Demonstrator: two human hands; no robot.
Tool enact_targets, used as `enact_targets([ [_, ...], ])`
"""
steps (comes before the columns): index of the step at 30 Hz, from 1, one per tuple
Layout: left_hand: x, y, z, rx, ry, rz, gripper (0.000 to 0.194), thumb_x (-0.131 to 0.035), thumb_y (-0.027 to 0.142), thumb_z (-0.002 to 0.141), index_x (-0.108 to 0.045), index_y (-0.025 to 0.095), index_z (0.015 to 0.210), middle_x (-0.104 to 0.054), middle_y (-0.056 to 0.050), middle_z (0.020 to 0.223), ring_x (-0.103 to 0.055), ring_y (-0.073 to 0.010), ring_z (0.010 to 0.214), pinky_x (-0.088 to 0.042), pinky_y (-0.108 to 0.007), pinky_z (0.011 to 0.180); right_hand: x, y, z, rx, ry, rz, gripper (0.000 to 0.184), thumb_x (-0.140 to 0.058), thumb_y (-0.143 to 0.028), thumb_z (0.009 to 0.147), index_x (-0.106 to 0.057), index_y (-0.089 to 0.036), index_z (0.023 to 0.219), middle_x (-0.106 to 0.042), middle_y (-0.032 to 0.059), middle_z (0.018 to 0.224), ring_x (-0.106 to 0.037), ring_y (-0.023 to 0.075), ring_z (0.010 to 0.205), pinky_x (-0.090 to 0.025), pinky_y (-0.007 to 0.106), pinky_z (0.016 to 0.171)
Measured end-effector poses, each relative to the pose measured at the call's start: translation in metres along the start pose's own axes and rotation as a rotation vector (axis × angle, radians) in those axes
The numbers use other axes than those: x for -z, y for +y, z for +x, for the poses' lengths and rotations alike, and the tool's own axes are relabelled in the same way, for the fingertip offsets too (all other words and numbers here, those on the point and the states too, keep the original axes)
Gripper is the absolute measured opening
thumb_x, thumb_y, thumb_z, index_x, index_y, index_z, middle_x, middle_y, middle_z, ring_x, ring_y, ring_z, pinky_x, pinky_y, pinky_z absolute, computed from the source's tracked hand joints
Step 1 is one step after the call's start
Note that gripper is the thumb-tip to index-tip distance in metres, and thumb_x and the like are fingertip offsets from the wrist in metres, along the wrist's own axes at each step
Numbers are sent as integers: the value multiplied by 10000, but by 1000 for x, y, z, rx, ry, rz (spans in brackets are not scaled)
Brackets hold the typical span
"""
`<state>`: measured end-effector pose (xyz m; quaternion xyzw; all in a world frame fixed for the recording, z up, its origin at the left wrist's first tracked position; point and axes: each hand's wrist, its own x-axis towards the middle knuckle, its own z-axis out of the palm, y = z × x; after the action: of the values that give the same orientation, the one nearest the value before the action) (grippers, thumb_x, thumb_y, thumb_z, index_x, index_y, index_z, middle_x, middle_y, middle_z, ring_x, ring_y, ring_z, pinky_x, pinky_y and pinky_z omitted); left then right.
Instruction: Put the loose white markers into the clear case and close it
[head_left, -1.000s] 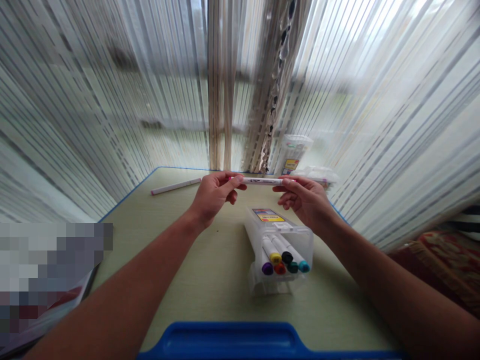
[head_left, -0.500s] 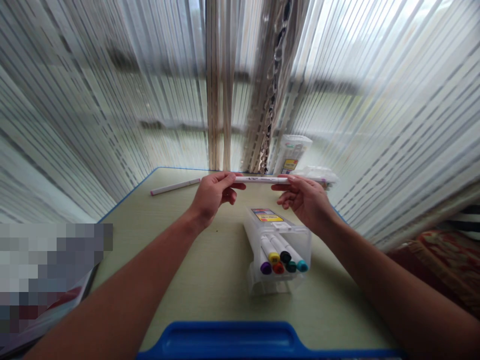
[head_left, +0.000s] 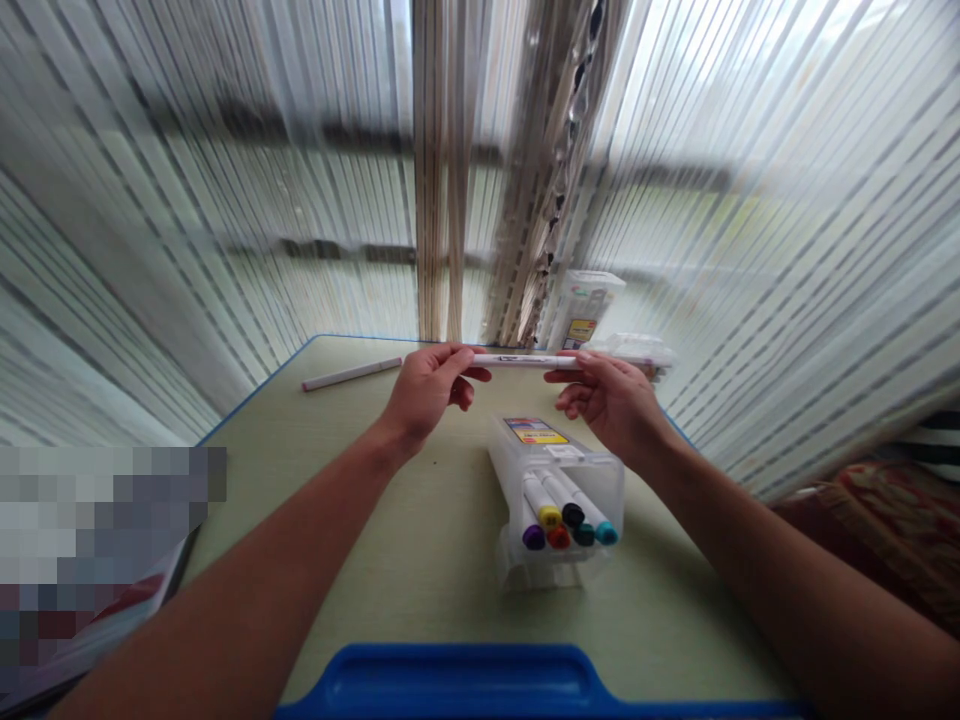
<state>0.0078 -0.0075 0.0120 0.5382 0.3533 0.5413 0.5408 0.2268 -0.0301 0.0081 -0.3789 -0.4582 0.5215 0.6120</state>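
A white marker pen (head_left: 521,360) is held level above the pale green table (head_left: 420,560), pinched at either end. My left hand (head_left: 429,389) grips its left end between thumb and fingers. My right hand (head_left: 609,398) grips its right end the same way. Below the hands lies a clear plastic case (head_left: 559,500) on its side, its open end toward me, with several markers in it showing purple, yellow, red, black and teal caps.
A second white marker (head_left: 351,373) lies at the table's far left. Another clear marker case (head_left: 583,308) stands upright at the back, with a flat clear lid (head_left: 637,349) beside it. Striped curtains close in all round. A blue plastic edge (head_left: 457,680) runs along the near side.
The hands and the marker have hardly moved; the pen sits slightly further right between the fingers than a second ago, its pink left tip now hidden by my left fingers.
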Motion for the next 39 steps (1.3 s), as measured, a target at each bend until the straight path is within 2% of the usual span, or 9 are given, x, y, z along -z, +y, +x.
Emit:
enact_targets([
  [7,0,0,-1,-90,13,93,251,-753,296,763,-694,106,916,-692,-44,734,-511,-62,472,-416,-208,465,2,3,1,15,-6,-25,266,-805,-340,718,-710,-161,890,-750,50,714,-641,114,453,-451,181,380],
  [11,-1,3,-3,-170,18,102,282,-796,313,725,-701,106,893,-672,-27,703,-501,-62,479,-403,-205,452,4,9,3,-28,-10,-43,307,-844,-345,688,-713,-172,906,-737,34,722,-638,107,453,-448,178,376],
  [21,-10,6,-14,-381,-9,234,214,-798,251,715,-718,117,861,-611,15,656,-513,-61,538,-388,-171,471,11,25,6,-180,-83,-86,290,-796,-319,755,-705,-184,994,-735,47,883,-622,77,486,-484,180,420],
  [27,-15,5,-23,-510,-51,425,182,-760,231,749,-730,120,890,-634,-1,663,-516,-73,534,-415,-183,481,7,24,4,-203,-78,-101,266,-751,-261,748,-707,-174,995,-735,55,897,-524,53,422,-364,183,347],
  [31,-18,7,-27,-581,-86,505,167,-752,235,762,-740,123,884,-653,-7,660,-504,-69,507,-414,-185,466,4,22,3,-201,-68,-89,256,-724,-223,726,-706,-161,973,-719,38,824,-479,52,402,-284,192,325],
  [39,-21,9,-30,-635,-85,518,171,-757,254,772,-744,119,877,-688,-25,692,-490,-58,488,-414,-181,452,7,23,5,-224,-64,-95,276,-704,-199,707,-704,-163,981,-645,-3,669,-459,67,399,-246,200,328],
])
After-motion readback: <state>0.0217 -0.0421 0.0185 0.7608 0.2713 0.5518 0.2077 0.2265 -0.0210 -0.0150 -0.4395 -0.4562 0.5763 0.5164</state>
